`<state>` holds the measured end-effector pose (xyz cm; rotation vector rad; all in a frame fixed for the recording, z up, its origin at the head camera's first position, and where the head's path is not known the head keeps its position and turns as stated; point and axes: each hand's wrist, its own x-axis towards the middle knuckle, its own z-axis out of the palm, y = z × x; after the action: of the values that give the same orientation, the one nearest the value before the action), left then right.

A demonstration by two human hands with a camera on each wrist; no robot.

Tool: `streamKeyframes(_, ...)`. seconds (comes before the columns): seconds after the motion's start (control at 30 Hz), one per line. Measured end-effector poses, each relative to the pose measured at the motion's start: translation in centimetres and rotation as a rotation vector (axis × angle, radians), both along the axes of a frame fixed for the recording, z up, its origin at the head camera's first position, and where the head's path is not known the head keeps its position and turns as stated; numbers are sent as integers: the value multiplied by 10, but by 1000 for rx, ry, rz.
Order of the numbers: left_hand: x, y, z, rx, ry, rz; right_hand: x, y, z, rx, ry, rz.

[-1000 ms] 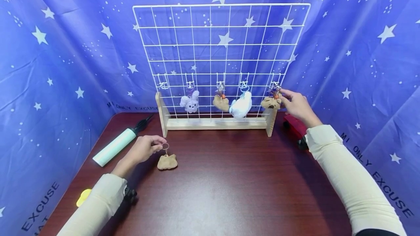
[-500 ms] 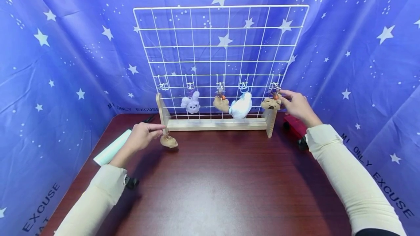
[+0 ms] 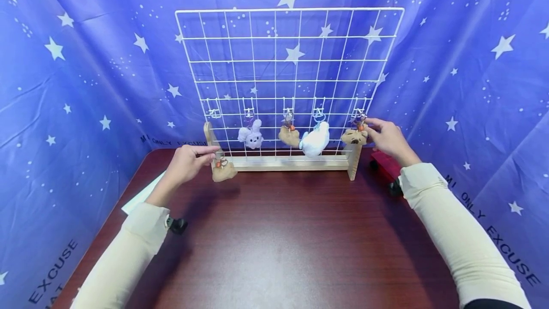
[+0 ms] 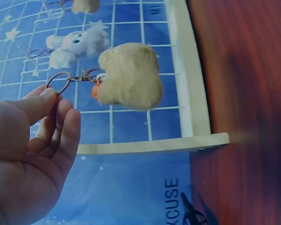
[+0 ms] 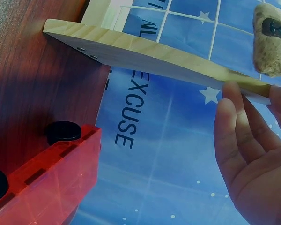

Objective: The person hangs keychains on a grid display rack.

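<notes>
By its metal ring, my left hand [image 3: 186, 163] pinches a tan plush keychain [image 4: 131, 77] with an orange bead. The plush dangles in front of the left wooden post, above the table. My right hand [image 3: 388, 139] grips the top of the right wooden upright [image 5: 154, 54] of a white wire grid rack [image 3: 274, 61]. Close to those fingers hangs a brown dog-faced plush [image 3: 355, 137]. Along the hook row hang a lilac bunny plush [image 3: 250, 135], another tan plush [image 3: 289, 135] and a white plush [image 3: 316, 139]. The leftmost hook [image 3: 213, 113] carries nothing.
To the right of the rack lies a red see-through object with black wheels [image 5: 51, 183]. A pale green cylinder [image 3: 141, 197] lies on the left, partly hidden by my left arm. Starry blue curtains [image 3: 86, 85] surround the dark wooden table [image 3: 291, 242].
My left hand has moved up and away from me toward the rack's left post, carrying the tan keychain, which has turned and swung. The right hand stays in place.
</notes>
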<state>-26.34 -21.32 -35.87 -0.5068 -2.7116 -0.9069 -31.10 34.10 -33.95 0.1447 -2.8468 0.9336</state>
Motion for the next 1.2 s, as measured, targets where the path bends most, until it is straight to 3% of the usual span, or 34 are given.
streamKeyframes(0.27, -11, 5, 19, 17, 26, 33, 3, -1, 0, -18, -18, -7)
streamKeyframes(0.5, -19, 5, 30, 123, 20, 86, 5, 0, -4, -26, -61, -18)
streamKeyframes(0.87, -24, 3, 51, 202, 84, 196, 3, -1, 0, -13, -28, -18)
streamKeyframes(1.2, -31, 6, 58, 233, 44, 243, 5, -3, 2, 2, -26, -10)
